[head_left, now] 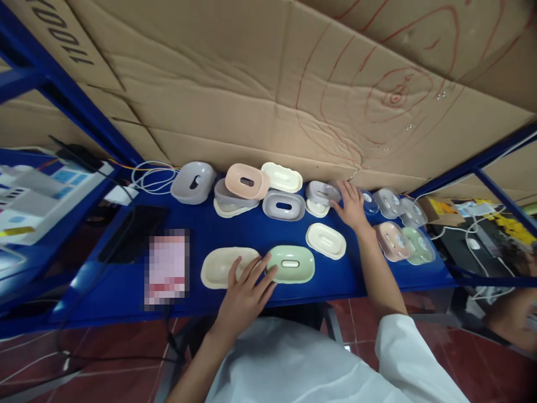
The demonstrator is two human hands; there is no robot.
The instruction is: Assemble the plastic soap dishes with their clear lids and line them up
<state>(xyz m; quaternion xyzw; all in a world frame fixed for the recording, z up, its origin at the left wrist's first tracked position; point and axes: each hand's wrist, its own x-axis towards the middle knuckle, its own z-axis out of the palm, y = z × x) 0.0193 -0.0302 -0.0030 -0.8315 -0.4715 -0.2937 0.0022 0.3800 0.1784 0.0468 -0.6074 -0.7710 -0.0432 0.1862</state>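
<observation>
My left hand [247, 288] lies with fingers spread over the neighbouring edges of a cream oval dish [213, 270] and a green oval dish [300, 270] with a slot in its middle. Farther back, my right hand [351, 206] reaches out with thumb and fingers apart at the right end of a small grey slotted dish [321, 190]. That grey dish sits on a cream piece [318, 209]. Whether my thumb presses on the grey rim is hard to make out. Between the hands lies another cream dish [326, 241].
Along the cardboard wall [210, 84] stand a grey dish [193, 183], a peach dish [247, 182], a cream tray [282, 177] and a grey slotted dish [284, 206]. Several wrapped dishes [393, 242] are at right. A blurred pink item [166, 266] and cables [153, 180] lie left.
</observation>
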